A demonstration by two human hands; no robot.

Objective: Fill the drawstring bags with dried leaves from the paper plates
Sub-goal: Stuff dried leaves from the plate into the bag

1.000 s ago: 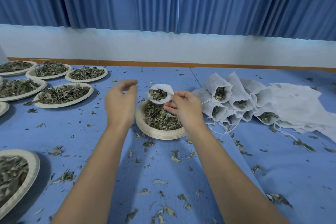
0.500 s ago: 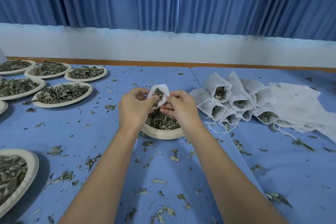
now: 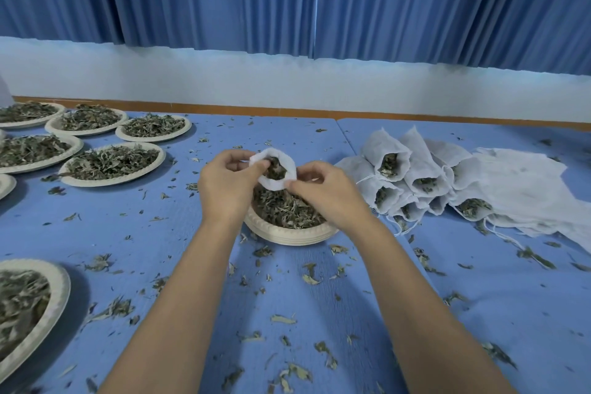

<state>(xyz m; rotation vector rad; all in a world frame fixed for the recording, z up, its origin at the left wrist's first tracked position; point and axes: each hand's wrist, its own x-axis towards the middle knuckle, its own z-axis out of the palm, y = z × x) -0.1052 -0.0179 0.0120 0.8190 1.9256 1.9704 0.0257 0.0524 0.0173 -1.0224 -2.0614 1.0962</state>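
Drawstring bag (image 3: 270, 184): mouth spread open, held just above the paper plate (image 3: 287, 235).
The left hand (image 3: 230, 185), clear of the bag one second ago, now pinches the left rim, and the right hand (image 3: 323, 192) pinches the lower right rim. The mouth, squeezed narrow half a second ago, is now a round ring with dried leaves (image 3: 276, 169) visible inside, so it is probably ready for further filling. It faces the person, tilted slightly upward. The long axis runs away from the camera, and the body is hidden behind the rim. The filled bags (image 3: 388, 153) lie on the desk (image 3: 287, 304) to the right.
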